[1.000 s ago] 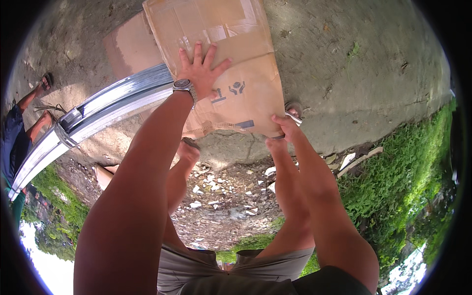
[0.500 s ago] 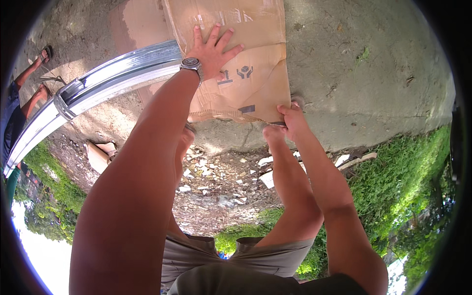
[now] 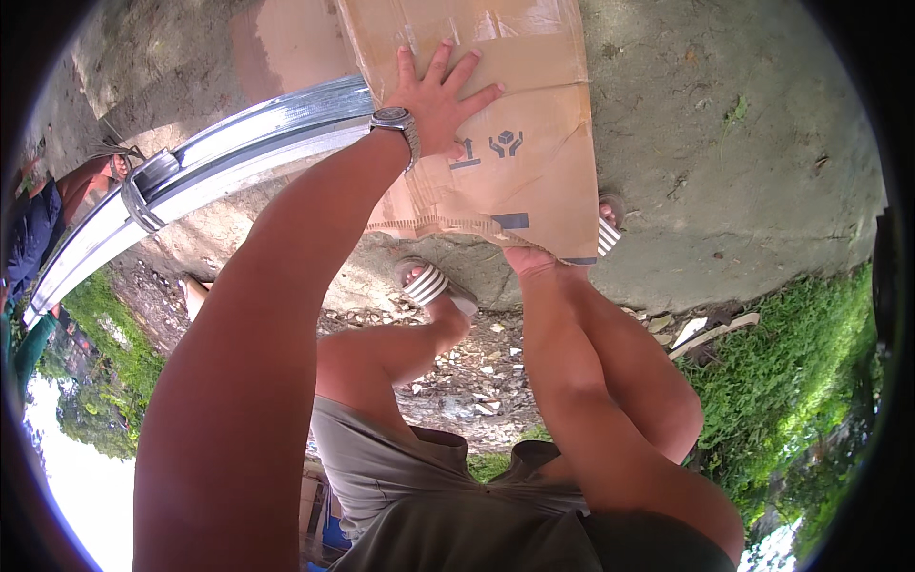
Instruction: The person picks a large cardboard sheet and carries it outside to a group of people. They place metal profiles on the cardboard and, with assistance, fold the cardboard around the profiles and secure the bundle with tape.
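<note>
A large brown cardboard sheet (image 3: 548, 176), creased and with clear tape across its far part, lies over one end of long silvery metal channels (image 3: 286, 119). My left hand (image 3: 437, 107), a watch on its wrist, rests flat on the cardboard with its fingers spread. At the cardboard's near edge, my right hand (image 3: 530, 259) reaches in beneath the sheet. The edge covers its fingers, so their grip is hidden.
A dark tie (image 3: 136, 202) binds the metal channels at the left, where another person (image 3: 38, 234) is close to their far end. My striped sandal (image 3: 431, 286) stands on ground with rubble. Another flattened cardboard piece (image 3: 286, 43) lies behind. Grass (image 3: 791, 372) grows at right.
My right hand has moved left from the cardboard's right corner to under its near edge. My feet have shifted position. My left hand stays spread on the sheet.
</note>
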`<state>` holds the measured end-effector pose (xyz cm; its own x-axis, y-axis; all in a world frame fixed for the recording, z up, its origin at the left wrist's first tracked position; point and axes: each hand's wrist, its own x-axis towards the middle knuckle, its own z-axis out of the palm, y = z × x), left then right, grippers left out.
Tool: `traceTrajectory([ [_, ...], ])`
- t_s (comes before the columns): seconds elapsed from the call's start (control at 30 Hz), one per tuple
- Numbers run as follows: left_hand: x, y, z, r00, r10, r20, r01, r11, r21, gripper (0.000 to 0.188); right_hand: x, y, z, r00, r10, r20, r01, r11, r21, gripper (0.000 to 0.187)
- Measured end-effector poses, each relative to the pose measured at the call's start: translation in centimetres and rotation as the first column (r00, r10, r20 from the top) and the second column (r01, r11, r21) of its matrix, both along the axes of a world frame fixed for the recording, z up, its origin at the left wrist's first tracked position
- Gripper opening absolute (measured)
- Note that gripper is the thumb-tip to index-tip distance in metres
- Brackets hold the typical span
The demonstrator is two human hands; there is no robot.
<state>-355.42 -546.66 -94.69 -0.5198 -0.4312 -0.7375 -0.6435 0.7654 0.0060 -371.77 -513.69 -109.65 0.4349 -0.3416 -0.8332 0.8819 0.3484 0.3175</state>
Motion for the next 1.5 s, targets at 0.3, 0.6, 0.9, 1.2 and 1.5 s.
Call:
traceTrajectory([
  [0.3, 0.7, -0.1, 0.2, 0.996, 0.002, -0.084, -0.005, 0.999, -0.034, 0.113, 9.5, -3.1, -0.8, 0.99, -0.12, 0.076, 0.126, 0.989, -0.078, 0.061],
  [0.6, 2.3, 0.3, 0.5, 0.984, -0.011, -0.18, 0.004, 0.999, -0.035, 0.11, -2.7, -0.4, 4.5, 0.779, -0.103, -0.619, 0.106, 0.994, -0.031, 0.053],
  [0.9, 2.7, -0.4, 0.9, 0.969, -0.11, -0.22, 0.11, 0.994, -0.011, 0.083, -3.1, -0.7, 4.2, 0.678, -0.199, -0.707, 0.172, 0.979, -0.111, 0.043],
  [1.2, 3.1, -1.3, 0.5, 0.957, -0.105, -0.272, 0.099, 0.994, -0.037, 0.074, 0.4, -8.8, 9.6, 0.595, -0.337, -0.73, 0.237, 0.941, -0.241, 0.052],
  [1.5, 2.5, -2.3, 0.9, 0.955, -0.138, -0.264, 0.13, 0.99, -0.046, 0.074, 6.2, -21.7, 8.3, 0.176, -0.348, -0.921, 0.285, 0.914, -0.29, 0.064],
])
